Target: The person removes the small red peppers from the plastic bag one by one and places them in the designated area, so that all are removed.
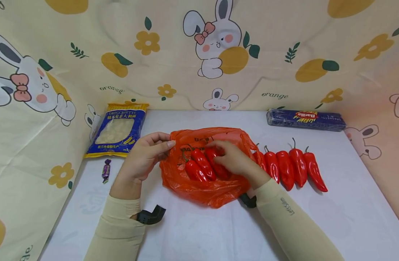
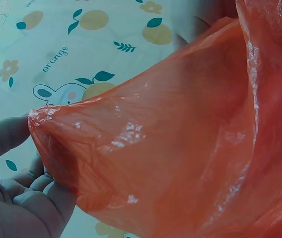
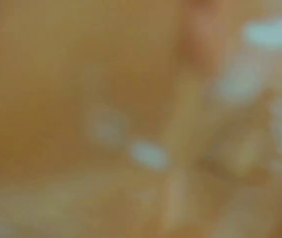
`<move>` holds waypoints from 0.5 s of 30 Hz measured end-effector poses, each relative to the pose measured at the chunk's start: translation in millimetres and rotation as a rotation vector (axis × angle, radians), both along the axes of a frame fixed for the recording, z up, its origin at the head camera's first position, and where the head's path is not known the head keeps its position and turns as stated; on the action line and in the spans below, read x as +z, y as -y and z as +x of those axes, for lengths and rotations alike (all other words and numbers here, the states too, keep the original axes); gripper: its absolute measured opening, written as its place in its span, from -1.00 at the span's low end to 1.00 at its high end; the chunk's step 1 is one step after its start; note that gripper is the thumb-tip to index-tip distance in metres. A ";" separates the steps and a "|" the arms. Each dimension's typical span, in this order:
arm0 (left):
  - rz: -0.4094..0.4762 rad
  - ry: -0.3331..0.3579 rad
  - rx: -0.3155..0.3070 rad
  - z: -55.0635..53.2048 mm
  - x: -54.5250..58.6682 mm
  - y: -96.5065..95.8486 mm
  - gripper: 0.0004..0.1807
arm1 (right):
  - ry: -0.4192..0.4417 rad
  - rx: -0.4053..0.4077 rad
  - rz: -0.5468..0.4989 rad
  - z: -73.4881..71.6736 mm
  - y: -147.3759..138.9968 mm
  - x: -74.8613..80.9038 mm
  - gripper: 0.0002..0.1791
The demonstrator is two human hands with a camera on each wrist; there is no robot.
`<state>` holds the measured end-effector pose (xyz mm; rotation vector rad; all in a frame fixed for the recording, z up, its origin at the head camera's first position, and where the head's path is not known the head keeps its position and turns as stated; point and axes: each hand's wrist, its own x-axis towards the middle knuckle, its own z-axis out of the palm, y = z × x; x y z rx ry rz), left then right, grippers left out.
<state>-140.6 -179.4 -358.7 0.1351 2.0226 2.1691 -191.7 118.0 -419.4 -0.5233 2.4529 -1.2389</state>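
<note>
An orange-red plastic bag [image 1: 199,194] lies open in the middle of the table, its mouth facing me. My left hand [image 1: 147,154] pinches the bag's left rim between thumb and fingers; the left wrist view shows the bag's film [image 2: 131,148] stretched from the fingertips. Inside the bag, two glossy red chili peppers [image 1: 195,172] lie side by side. My right hand [image 1: 232,157] reaches into the bag, its fingers curled round a third red pepper [image 1: 221,171], which the hand partly covers. The right wrist view is only a blur of bag and highlights.
Right of the bag, several red peppers [image 1: 285,170] lie in a row, the nearest partly behind the bag. A blue spaghetti pack [image 1: 305,120] sits at the back right. At the left are an orecchiette bag [image 1: 116,130] and a purple wrapped candy [image 1: 106,171].
</note>
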 end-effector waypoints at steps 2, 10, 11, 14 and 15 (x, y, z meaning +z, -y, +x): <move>0.000 0.001 0.002 0.1 0.0 -0.9 -0.87 | 0.005 -0.002 -0.019 2.1 -2.6 6.8 -0.46; -0.002 0.010 0.004 -0.3 -0.7 -3.1 -0.88 | 0.120 0.029 -0.082 11.4 -14.5 28.4 -0.49; -0.002 0.010 0.005 -0.3 -0.7 -3.3 -0.88 | 0.128 0.034 -0.082 12.8 -16.2 30.2 -0.49; -0.003 0.009 0.008 0.0 -0.8 -4.0 -0.89 | 0.126 0.054 -0.090 16.5 -21.2 33.0 -0.48; -0.004 0.008 0.009 -0.2 -0.9 -4.1 -0.89 | 0.119 0.061 -0.097 17.8 -23.1 33.2 -0.47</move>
